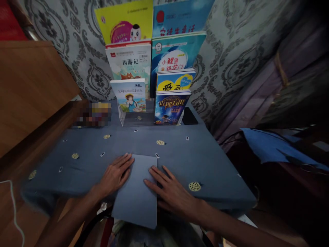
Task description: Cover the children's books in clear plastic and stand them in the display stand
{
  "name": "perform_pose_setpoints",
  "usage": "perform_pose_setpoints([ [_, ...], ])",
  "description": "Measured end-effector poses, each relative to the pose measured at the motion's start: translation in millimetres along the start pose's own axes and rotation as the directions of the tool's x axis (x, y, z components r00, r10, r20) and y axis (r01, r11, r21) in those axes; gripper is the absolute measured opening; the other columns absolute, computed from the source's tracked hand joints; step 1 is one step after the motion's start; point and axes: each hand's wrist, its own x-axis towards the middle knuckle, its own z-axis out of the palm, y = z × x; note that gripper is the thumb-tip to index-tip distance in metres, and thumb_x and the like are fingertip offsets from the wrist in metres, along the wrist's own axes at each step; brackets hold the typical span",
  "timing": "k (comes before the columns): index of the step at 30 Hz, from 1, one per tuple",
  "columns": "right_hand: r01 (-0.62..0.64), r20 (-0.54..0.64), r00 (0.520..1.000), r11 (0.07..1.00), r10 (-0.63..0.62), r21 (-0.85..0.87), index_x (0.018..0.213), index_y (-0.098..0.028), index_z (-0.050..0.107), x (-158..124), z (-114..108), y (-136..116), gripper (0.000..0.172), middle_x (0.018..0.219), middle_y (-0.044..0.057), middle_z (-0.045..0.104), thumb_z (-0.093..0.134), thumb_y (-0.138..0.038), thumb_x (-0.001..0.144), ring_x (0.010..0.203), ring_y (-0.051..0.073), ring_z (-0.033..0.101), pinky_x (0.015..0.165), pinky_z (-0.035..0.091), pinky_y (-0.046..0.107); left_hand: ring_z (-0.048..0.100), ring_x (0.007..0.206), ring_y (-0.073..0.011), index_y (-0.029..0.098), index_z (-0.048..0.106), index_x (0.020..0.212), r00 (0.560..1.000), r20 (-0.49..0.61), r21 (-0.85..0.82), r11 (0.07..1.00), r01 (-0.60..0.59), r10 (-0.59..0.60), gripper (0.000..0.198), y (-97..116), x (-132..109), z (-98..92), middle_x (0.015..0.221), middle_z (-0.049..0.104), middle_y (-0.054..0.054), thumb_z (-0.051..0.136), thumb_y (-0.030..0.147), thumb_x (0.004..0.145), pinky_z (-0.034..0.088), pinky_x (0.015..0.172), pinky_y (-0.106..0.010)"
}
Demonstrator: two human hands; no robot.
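A flat grey-blue rectangular board or booklet point(138, 192) lies at the near edge of the cloth-covered table point(174, 137), its lower part jutting out past the edge. My left hand point(117, 173) rests along its upper left side, fingertips on the surface. On its right side lies my right hand point(169, 187), fingers spread over the surface. Neither hand is wrapped around anything. Behind stands a clear tiered rack point(136, 119) with upright books, among them a white book point(132, 97) at front left and a dark blue book point(171, 108) at front right.
A black phone-like object point(189, 116) lies right of the rack. Wooden furniture point(33, 92) borders the left side, with a white cable point(14, 209) below. Patterned curtain point(97, 68) hangs behind. Blue cloth point(272, 145) and dark cables are at the right.
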Motion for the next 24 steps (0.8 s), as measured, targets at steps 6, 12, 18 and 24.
perform_pose_setpoints([
  [6, 0.070, -0.154, 0.985, 0.997, -0.076, -0.043, 0.138, -0.025, 0.060, 7.5, 2.8, -5.3, 0.041, 0.136, 0.014, 0.064, 0.062, -0.030, 0.097, 0.134, 0.032, 0.052, 0.100, 0.054, 0.049, 0.053, 0.137, -0.0246, 0.023, 0.062, 0.136, 0.995, 0.052, -0.225, 0.970, 0.093, -0.083, 0.039, 0.6, 0.2, -12.0, 0.144, 0.059, -0.008, 0.048, 0.030, 0.100, 0.045, 0.115, -0.049],
  [12, 0.189, -0.476, 0.872, 0.975, -0.112, 0.118, 0.125, -0.019, 0.066, 36.2, -28.4, 17.9, 0.029, 0.112, 0.010, 0.076, 0.046, -0.026, 0.105, 0.105, 0.018, 0.070, 0.096, 0.056, 0.034, 0.058, 0.131, -0.0311, 0.024, 0.079, 0.107, 0.911, 0.196, -0.679, 0.620, 0.393, -0.363, 0.057, -8.1, 13.3, -23.6, 0.125, 0.072, -0.008, 0.037, 0.062, 0.099, 0.037, 0.117, -0.057],
  [18, -0.050, -0.523, 0.765, 0.844, 0.376, 0.535, 0.068, -0.019, 0.060, 63.1, -36.1, 37.0, 0.045, 0.059, -0.002, 0.058, 0.048, -0.046, 0.103, 0.055, 0.012, 0.056, 0.054, 0.043, 0.024, 0.057, 0.131, -0.0322, 0.018, 0.073, 0.115, 0.658, -0.005, -0.969, 0.167, 0.183, -0.753, 0.076, 9.9, 31.6, -1.8, 0.125, 0.072, -0.012, 0.040, 0.081, 0.088, 0.032, 0.120, -0.055],
  [24, -0.019, -0.392, 0.763, 0.624, 0.514, 0.781, 0.063, -0.021, 0.052, 79.0, -40.3, 43.1, 0.044, 0.054, -0.004, 0.047, 0.055, -0.052, 0.094, 0.051, 0.011, 0.049, 0.050, 0.040, 0.023, 0.046, 0.142, -0.0247, 0.028, 0.061, 0.133, 0.688, -0.147, -0.968, 0.247, 0.049, -0.710, 0.060, 31.4, 67.1, 4.3, 0.143, 0.060, -0.006, 0.043, 0.071, 0.094, 0.033, 0.121, -0.042],
])
